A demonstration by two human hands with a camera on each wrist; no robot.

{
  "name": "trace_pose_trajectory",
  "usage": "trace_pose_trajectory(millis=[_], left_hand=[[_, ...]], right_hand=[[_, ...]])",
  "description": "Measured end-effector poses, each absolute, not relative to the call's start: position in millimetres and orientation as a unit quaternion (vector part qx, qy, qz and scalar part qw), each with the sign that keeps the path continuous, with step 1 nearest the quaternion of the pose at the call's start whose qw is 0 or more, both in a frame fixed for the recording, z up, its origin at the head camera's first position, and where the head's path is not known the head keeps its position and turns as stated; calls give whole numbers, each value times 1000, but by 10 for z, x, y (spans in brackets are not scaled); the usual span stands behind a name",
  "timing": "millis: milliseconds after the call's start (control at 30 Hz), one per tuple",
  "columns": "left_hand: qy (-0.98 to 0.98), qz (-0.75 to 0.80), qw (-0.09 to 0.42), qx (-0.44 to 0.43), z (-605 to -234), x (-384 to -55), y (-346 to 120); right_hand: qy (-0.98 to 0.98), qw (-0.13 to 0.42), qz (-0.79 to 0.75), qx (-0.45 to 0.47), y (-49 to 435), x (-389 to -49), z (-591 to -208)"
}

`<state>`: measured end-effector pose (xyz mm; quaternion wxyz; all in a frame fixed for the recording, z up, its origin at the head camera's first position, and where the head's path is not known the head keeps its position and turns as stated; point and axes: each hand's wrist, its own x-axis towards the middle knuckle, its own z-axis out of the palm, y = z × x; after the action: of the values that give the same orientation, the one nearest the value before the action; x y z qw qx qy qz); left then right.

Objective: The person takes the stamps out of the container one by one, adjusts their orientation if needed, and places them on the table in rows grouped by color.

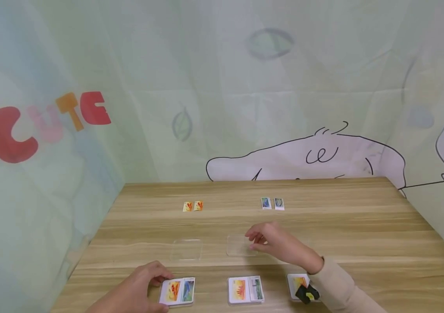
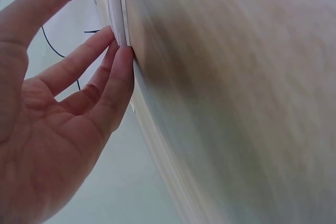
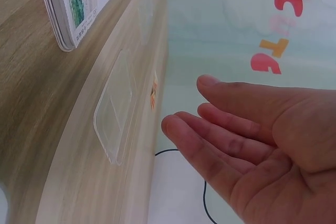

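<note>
My left hand (image 1: 144,282) holds the left-hand stack of white cards (image 1: 177,292) by its edges, thumb at the near side and fingers at the far side. An orange stamp and a blue-green stamp lie on top of that stack. In the left wrist view, fingertips (image 2: 123,56) press against the stack's thin edge. My right hand (image 1: 270,241) hovers by a clear plastic holder (image 1: 237,247), its fingers loosely bent with nothing between them. The right wrist view shows this holder (image 3: 116,111) lying flat on the wood, apart from the fingers.
A middle card stack (image 1: 245,290) and a right one (image 1: 296,281), partly covered by a black-and-yellow object (image 1: 307,294) at my right cuff, line the near side. Another clear holder (image 1: 187,250) lies left. Orange stamps (image 1: 193,206) and blue-green stamps (image 1: 272,203) lie farther back.
</note>
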<state>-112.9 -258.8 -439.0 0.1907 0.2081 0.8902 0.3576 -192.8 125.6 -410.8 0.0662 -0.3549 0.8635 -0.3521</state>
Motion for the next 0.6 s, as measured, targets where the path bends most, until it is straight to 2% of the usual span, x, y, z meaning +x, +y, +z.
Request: trace_pose_trajectory(millis=[600], left_hand=[[887,361,195,212,-4372,-1143,-2575]], right_hand=[[856,76,-360,-364,1081,-1917,-4115]])
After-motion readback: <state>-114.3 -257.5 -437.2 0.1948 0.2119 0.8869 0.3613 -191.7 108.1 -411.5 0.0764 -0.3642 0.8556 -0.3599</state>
